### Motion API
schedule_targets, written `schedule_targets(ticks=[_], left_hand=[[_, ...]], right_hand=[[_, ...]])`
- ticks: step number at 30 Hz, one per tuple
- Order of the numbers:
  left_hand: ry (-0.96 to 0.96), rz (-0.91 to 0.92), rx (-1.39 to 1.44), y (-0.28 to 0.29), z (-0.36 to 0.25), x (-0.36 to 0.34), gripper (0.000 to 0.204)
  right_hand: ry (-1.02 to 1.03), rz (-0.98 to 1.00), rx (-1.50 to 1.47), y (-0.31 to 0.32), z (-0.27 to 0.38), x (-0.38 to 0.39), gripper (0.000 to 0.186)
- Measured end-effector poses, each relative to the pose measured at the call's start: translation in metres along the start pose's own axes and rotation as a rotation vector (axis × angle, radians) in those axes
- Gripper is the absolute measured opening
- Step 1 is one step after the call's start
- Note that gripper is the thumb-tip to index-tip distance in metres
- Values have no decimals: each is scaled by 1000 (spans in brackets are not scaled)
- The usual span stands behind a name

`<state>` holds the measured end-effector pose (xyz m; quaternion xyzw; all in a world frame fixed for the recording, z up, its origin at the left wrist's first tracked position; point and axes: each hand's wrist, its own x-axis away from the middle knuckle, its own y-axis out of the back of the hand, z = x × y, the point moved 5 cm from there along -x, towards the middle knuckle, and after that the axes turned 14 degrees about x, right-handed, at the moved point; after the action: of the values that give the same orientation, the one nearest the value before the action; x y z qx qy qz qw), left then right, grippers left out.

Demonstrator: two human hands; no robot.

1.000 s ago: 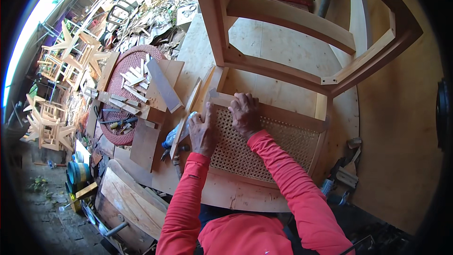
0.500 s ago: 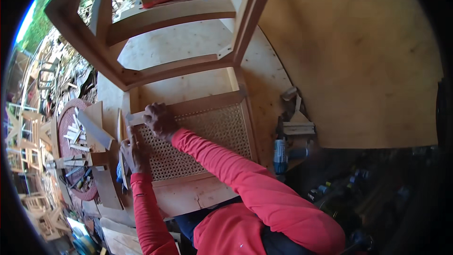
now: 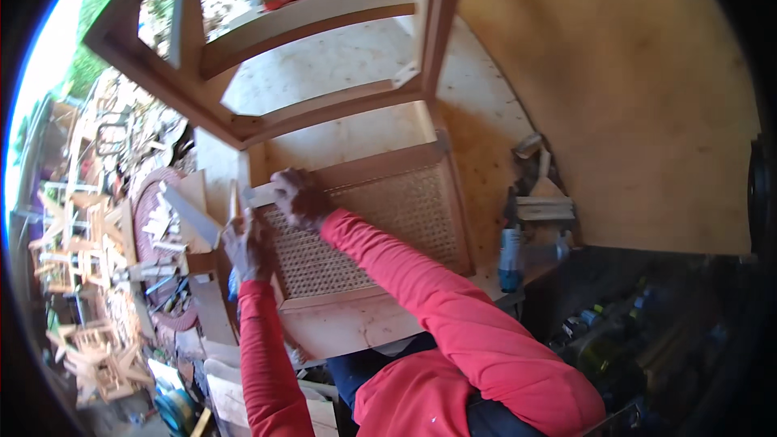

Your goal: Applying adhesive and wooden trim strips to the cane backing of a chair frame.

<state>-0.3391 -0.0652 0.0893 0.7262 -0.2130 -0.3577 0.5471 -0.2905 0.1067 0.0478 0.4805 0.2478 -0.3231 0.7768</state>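
A wooden frame with woven cane webbing (image 3: 388,218) lies flat on the plywood workbench (image 3: 356,328) in front of me. My right hand (image 3: 298,197) presses down on the frame's far left corner, fingers bent over a pale wooden strip (image 3: 261,194). My left hand (image 3: 245,247) rests on the frame's left edge, fingers curled against the wood; whether it holds anything is hidden. Both sleeves are red.
A bare wooden chair frame (image 3: 267,57) stands on the bench beyond the cane panel. Tools, including a blue-handled one (image 3: 510,255), lie at the bench's right edge. A round tray of wood offcuts (image 3: 162,235) and stacked small wooden frames (image 3: 81,275) sit to the left.
The view has swung, so the bench and chair frame sit further left and more of the plywood wall shows. Both hands stay at the cane frame's left corner, barely shifted.
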Motion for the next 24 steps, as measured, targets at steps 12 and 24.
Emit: schedule_targets(ticks=[12,24], left_hand=[[-208,-19,336,45,-112,-85,60],[-502,593,586,-111,-246,-126,64]], right_hand=[[-90,-128,144,-33,18,3,28],[-253,-360,46,-63,-5,6,31]])
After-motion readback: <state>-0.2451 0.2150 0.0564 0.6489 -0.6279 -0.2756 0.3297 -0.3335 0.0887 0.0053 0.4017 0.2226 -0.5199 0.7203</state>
